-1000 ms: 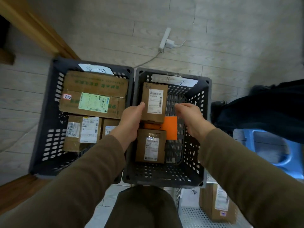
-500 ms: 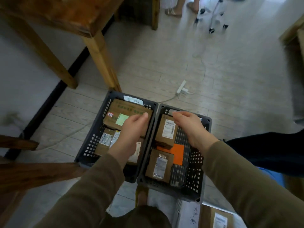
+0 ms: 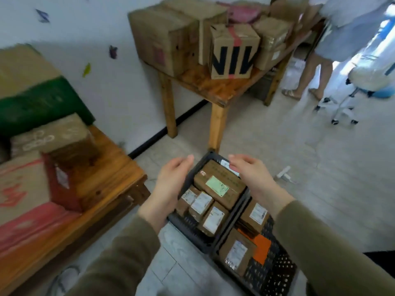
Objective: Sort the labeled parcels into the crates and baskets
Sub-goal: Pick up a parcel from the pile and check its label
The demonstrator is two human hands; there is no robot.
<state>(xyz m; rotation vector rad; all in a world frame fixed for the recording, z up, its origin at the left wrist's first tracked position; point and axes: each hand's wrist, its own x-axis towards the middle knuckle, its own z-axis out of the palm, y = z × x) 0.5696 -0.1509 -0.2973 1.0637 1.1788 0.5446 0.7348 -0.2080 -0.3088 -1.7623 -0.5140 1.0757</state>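
Two dark plastic crates stand side by side on the floor below me. The left crate [image 3: 186, 229] holds a large brown parcel with a green label [image 3: 218, 184] and three small labeled parcels [image 3: 203, 206]. The right crate [image 3: 275, 274] holds two brown labeled parcels [image 3: 237, 253] and an orange packet [image 3: 261, 245]. My left hand [image 3: 171, 184] hovers over the left crate's left side, fingers relaxed, holding nothing. My right hand [image 3: 252, 176] hovers above the left crate's far right corner, open and empty too.
A wooden table [image 3: 215, 86] ahead carries several cardboard boxes, one marked with black letters [image 3: 233, 52]. A low wooden bench [image 3: 102, 178] at left holds more boxes. A person's legs [image 3: 307, 75] and a wheeled stool [image 3: 350, 97] are at the far right. A power strip [image 3: 283, 173] lies on the floor.
My head has lifted and turned left, so the tables and boxes came into view. Both hands have risen from the right crate and spread apart above the left crate, empty.
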